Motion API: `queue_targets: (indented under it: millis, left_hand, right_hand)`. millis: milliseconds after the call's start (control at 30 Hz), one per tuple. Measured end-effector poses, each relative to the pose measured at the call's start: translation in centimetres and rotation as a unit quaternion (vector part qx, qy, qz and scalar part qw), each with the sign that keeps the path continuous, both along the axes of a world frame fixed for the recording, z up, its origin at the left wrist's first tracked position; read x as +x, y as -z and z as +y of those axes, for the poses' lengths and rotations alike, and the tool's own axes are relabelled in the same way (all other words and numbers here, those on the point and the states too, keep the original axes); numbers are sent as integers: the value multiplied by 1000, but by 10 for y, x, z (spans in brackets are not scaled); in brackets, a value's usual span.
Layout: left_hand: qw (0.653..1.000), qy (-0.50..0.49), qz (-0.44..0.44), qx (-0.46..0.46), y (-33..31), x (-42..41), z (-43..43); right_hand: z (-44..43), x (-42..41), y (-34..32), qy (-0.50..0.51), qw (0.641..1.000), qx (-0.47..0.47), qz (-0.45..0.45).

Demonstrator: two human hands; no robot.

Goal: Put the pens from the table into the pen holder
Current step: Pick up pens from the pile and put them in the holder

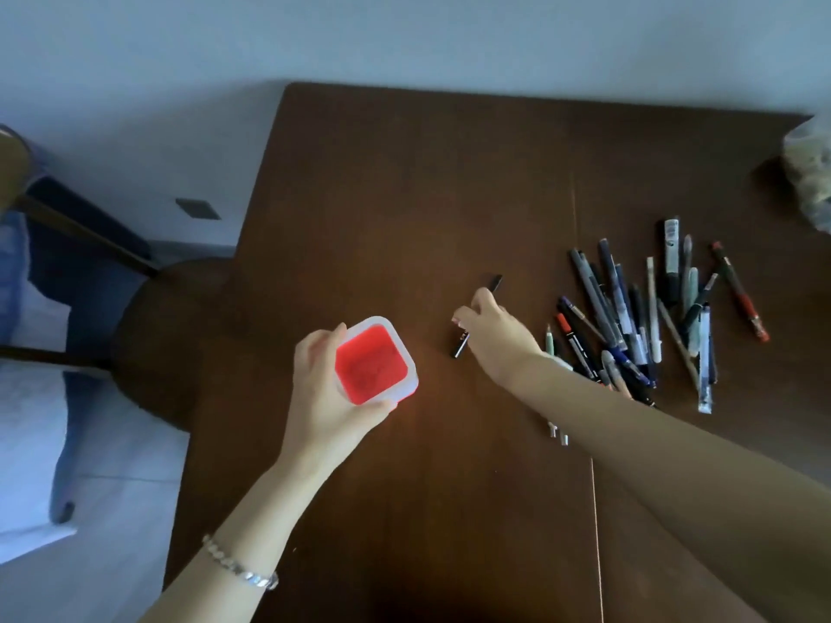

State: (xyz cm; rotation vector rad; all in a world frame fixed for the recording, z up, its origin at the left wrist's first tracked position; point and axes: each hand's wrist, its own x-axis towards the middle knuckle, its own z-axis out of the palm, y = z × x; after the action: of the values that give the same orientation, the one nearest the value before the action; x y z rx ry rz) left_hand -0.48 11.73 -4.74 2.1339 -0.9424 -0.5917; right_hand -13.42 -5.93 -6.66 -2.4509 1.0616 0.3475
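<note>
Square red pen holder with a translucent white rim (pixel 377 359): upright on the dark brown wooden table (pixel 404 195), near its left edge, interior appears empty. Left hand (pixel 321 388) wraps the holder's near-left side, thumb on the near corner, fingers curled against the left wall. Slim black marker pen with white lettering (pixel 461 341): pinched in the closed fingers of the right hand (pixel 492 337), just right of the holder, its 2 ends protruding above and below the hand. Loose pile of assorted pens (pixel 638 317): on the table, right of that hand. Silver chain bracelet (pixel 240 564) on the left wrist. Dark round chair (pixel 148 335) stands left of the table.
</note>
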Motion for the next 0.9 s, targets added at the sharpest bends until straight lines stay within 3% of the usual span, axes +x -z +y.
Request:
queue_targets:
  millis: [167, 233, 300, 367, 433, 500, 567, 633, 700, 900]
  left_hand:
    - [1000, -9, -15, -23, 7, -7, 12]
    - [999, -9, -10, -30, 7, -11, 15]
    - [1000, 6, -11, -28, 7, -14, 17]
    - [1000, 14, -8, -19, 6, -16, 17]
    - [1000, 20, -8, -14, 5, -19, 17]
    - [999, 32, -4, -10, 0, -25, 16]
    - [998, 64, -17, -6, -5, -37, 14]
    - [993, 111, -26, -8, -10, -53, 10]
    - [988, 154, -16, -19, -16, -71, 5]
    - [985, 141, 98, 0, -30, -108, -10]
  right_hand:
    - [-17, 12, 14, -207, 970, -87, 89]
    - [-18, 7, 18, -284, 950, -99, 79]
    - [-18, 0, 17, -322, 936, -142, -7]
    - [-14, -6, 5, -238, 952, -126, -147]
    - [-3, -13, -26, -30, 954, 11, -297]
    - [10, -27, -66, 146, 880, 165, -422]
    - [25, -44, -101, 224, 783, 187, -550]
    - [43, -57, -118, 279, 707, 191, -622]
    - [65, -63, -113, 322, 672, 195, -638]
    - [107, -83, -79, 416, 756, 175, -475]
